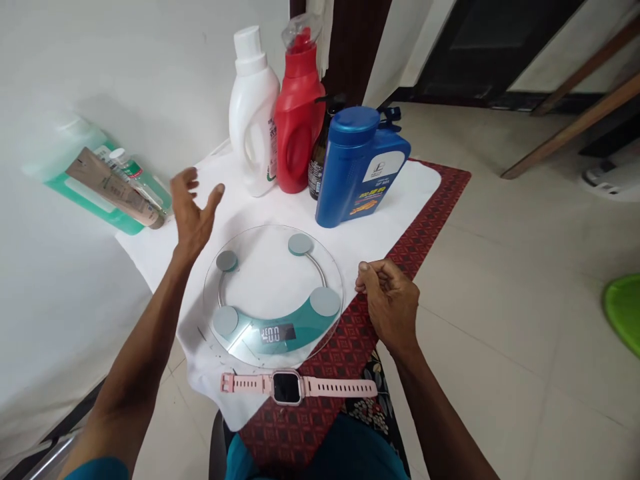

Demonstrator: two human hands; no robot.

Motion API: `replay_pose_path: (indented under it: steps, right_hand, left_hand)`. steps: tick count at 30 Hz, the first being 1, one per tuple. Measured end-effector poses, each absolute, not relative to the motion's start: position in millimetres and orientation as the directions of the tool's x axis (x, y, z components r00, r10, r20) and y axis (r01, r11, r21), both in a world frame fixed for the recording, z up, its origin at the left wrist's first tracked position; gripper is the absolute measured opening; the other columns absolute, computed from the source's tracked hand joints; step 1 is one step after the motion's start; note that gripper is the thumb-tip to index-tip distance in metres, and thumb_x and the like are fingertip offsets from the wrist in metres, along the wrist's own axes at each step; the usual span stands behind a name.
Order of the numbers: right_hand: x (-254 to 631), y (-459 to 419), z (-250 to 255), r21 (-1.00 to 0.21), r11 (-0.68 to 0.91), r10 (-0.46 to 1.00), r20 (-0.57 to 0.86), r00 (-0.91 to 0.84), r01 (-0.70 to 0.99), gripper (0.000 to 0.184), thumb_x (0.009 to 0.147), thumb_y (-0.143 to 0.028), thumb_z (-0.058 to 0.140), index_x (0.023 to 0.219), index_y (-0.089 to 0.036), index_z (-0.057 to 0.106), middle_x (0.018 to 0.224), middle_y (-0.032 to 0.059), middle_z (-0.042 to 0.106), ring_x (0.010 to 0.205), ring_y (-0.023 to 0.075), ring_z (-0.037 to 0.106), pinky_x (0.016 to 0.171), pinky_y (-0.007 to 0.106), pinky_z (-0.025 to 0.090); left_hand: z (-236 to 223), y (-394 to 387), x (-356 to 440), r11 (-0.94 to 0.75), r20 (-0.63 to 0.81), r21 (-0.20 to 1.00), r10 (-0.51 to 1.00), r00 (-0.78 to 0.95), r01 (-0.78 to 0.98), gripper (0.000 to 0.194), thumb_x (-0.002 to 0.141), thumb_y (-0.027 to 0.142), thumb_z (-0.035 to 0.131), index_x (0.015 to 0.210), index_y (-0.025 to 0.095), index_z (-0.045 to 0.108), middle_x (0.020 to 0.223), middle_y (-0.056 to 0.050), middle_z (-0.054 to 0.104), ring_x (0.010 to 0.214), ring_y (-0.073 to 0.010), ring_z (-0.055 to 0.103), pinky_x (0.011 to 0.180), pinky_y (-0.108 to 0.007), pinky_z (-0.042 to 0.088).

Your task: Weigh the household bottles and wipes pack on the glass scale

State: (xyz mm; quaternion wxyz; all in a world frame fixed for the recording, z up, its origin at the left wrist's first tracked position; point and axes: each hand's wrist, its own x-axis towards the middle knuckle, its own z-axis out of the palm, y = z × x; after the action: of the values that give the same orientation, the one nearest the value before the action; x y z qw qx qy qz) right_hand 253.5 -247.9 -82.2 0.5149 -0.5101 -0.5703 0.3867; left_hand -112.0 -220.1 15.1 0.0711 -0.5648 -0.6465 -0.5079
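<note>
My left hand [194, 208] is raised over the back left of the table, fingers curved and thumb apart, with nothing in it. Closest to it are a small clear bottle with a white cap [141, 179] and a brown tube [113, 187]. Over the right edge of the table is my right hand [390, 300], its fingers curled in and its thumb against them; no object shows in it. Between the hands lies a round glass scale [295, 332] with its display lit. A pink-strapped smartwatch [287, 387] is stretched out in front of the scale.
At the back stand a white detergent bottle [255, 113], a red bottle [299, 127], a dark bottle [316, 163] and a blue jug [345, 173]. A large green bottle [65, 160] leans by the wall. White paper covers part of the red patterned cloth [425, 227].
</note>
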Motion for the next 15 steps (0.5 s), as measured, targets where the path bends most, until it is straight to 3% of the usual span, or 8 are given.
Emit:
replay_pose_path:
  steps: [4,6,10,12,15]
  right_hand:
    - [254.5,-247.8,-81.8,-0.965,0.188,0.979,0.200,0.047,0.184,0.043,0.101,-0.057,0.066,0.074,-0.024,0.060,0.065,-0.0020,0.063,0.060,0.0157,0.059,0.061,0.030,0.047]
    - [255.3,-248.0,-81.4,-0.965,0.185,0.980,0.196,0.042,0.188,0.043,0.103,-0.056,0.065,0.075,-0.025,0.060,0.065,-0.0022,0.063,0.060,0.0154,0.058,0.060,0.030,0.045]
    - [257.0,-248.3,-81.7,-0.967,0.167,0.983,0.178,0.042,0.190,0.043,0.104,-0.057,0.063,0.075,-0.025,0.060,0.065,-0.0020,0.063,0.060,0.0160,0.059,0.060,0.030,0.045]
    - [257.4,-248.2,-82.3,-0.970,0.158,0.985,0.169,0.046,0.186,0.043,0.104,-0.057,0.063,0.076,-0.025,0.060,0.065,-0.0020,0.064,0.060,0.0160,0.059,0.060,0.030,0.045]
    - [257.4,-247.9,-82.1,-0.975,0.148,0.986,0.158,0.048,0.167,0.041,0.104,-0.055,0.063,0.077,-0.025,0.059,0.066,-0.0021,0.064,0.061,0.0159,0.059,0.063,0.030,0.046]
  left_hand:
    - [4.6,-192.3,-82.4,-0.158,0.467,0.719,0.831,-0.302,0.677,0.054,0.094,0.068,0.073,0.120,0.021,0.066,0.127,-0.014,0.072,0.106,-0.0275,0.072,0.090,-0.041,0.057]
    - [-2.1,-179.4,-70.1,-0.166,0.465,0.715,0.838,-0.285,0.679,0.064,0.089,0.071,0.078,0.129,0.023,0.065,0.137,-0.016,0.068,0.112,-0.0297,0.071,0.092,-0.043,0.057]
    - [-8.5,-142.9,-55.9,-0.176,0.597,0.664,0.710,-0.374,0.726,0.086,0.083,0.066,0.089,0.150,0.028,0.049,0.156,-0.020,0.050,0.136,-0.0365,0.060,0.106,-0.052,0.053]
    - [-5.2,-120.0,-56.6,-0.186,0.638,0.659,0.651,-0.411,0.729,0.080,0.086,0.062,0.088,0.146,0.027,0.047,0.153,-0.018,0.050,0.141,-0.0362,0.055,0.113,-0.053,0.050]
    - [6.6,-88.1,-65.4,-0.179,0.654,0.699,0.553,-0.516,0.693,0.063,0.090,0.059,0.084,0.130,0.024,0.050,0.137,-0.015,0.055,0.131,-0.0294,0.060,0.113,-0.048,0.051]
